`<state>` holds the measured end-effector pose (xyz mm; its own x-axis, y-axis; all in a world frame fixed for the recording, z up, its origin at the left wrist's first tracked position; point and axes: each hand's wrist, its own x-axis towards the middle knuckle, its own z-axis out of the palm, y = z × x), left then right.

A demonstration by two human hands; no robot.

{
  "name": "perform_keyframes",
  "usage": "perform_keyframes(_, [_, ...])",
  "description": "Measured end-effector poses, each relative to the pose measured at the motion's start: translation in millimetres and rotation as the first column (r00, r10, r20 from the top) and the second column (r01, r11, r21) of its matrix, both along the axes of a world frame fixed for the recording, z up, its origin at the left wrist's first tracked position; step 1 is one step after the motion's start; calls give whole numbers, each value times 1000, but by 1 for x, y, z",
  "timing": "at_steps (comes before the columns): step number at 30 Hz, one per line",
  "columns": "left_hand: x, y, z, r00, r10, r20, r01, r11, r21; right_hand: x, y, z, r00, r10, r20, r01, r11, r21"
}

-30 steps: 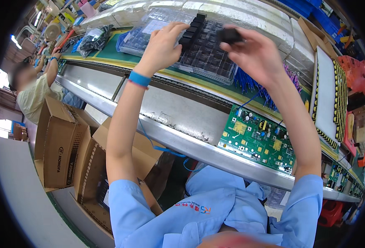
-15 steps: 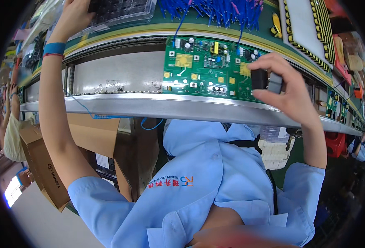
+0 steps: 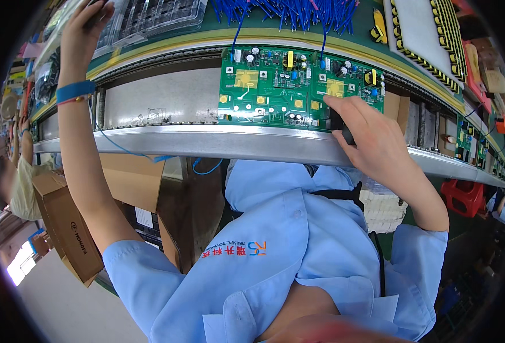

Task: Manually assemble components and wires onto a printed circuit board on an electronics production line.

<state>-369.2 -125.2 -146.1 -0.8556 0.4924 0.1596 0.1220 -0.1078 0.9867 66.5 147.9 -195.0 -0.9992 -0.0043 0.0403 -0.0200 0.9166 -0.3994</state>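
A green circuit board lies across the conveyor rails in front of me, carrying small capacitors, yellow parts and a blue wire at its far edge. My right hand is closed on a black block-shaped component, held low over the board's near right part; whether it touches the board is hidden by the fingers. At the upper left, my left hand is raised beside a clear plastic tray of dark parts. Its fingers are bent around a small dark component, partly cut off by the picture's edge.
Blue wires lie bunched beyond the board. A white panel edged with yellow-black parts stands at the far right. The metal rail runs along the near side. Below left sits an open cardboard box; other people work at both sides.
My right hand has moved left and down with the black component, and the grey block seen in it no longer shows. My left hand has shifted left, away from the tray, holding a dark component.
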Motion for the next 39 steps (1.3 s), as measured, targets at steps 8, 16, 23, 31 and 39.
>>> perform_keyframes(8, [123, 32, -7, 896, -433, 99, 443, 890, -113, -9, 26, 15, 990, -14, -138, -30, 949, -314])
perform_keyframes(16, [254, 78, -37, 626, -709, -324, 363, 633, -683, 18, 28, 4, 988, -138, 64, 145, 730, -668])
perform_keyframes(23, [259, 85, -46, 604, -727, -326, 241, 557, -795, 39, 43, -4, 977, -169, 129, 188, 399, -898])
perform_keyframes(31, [265, 91, -38, 514, -787, -342, 209, 502, -839, 44, 48, -15, 972, -207, 114, 194, 427, -883])
perform_keyframes(39, [241, 72, -22, 714, -698, 64, 576, 532, -620, 50, 43, -3, 968, -252, -4, 188, 735, -652])
